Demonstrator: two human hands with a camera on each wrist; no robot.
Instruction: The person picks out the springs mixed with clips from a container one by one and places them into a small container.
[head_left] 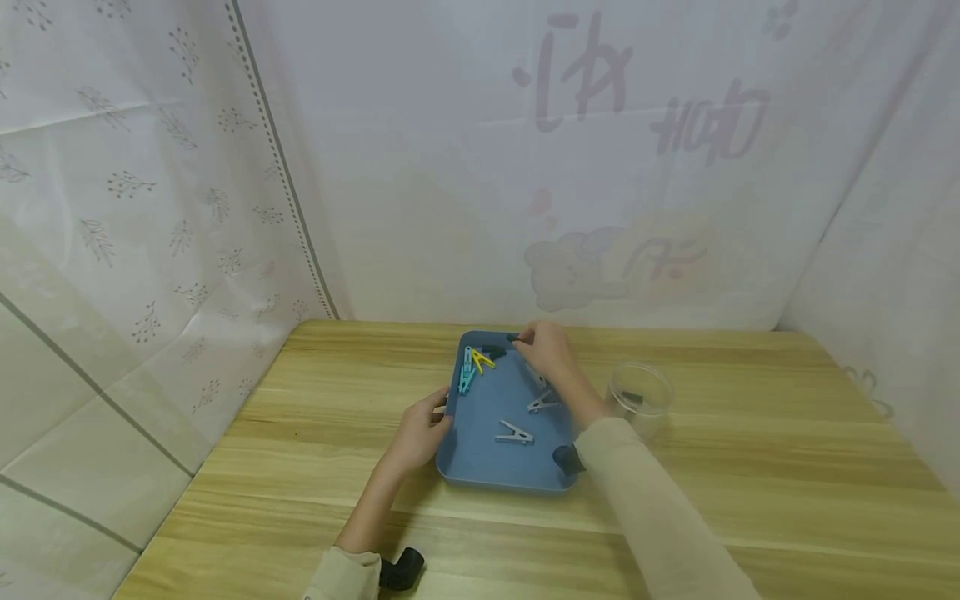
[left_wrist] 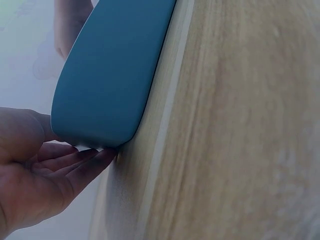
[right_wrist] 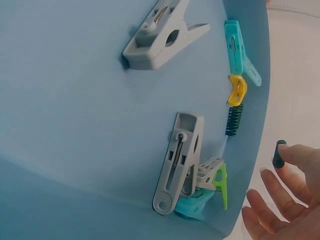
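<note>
My right hand (head_left: 550, 350) is over the far right corner of the blue tray (head_left: 480, 467). Between thumb and index finger it pinches a small dark green spring (right_wrist: 279, 154), the other fingers spread loosely. My left hand (head_left: 420, 433) holds the tray's left wall, fingers along the outside and thumb at the rim. Inside the tray lie grey clothespins (head_left: 514, 434), teal clothespins (head_left: 467, 371) and a yellow one (head_left: 482, 361). A dark green spring (right_wrist: 234, 120) rests by the tray wall. In the right wrist view a light green piece (right_wrist: 221, 185) lies among the pins.
A clear round jar (head_left: 641, 390) stands right of the tray, with a small dark piece (head_left: 633, 397) showing through it. The wooden table (head_left: 315, 467) meets pale printed curtains (head_left: 420, 208) at the back and sides. Black wrist-worn devices (head_left: 401, 569) show near both sleeves.
</note>
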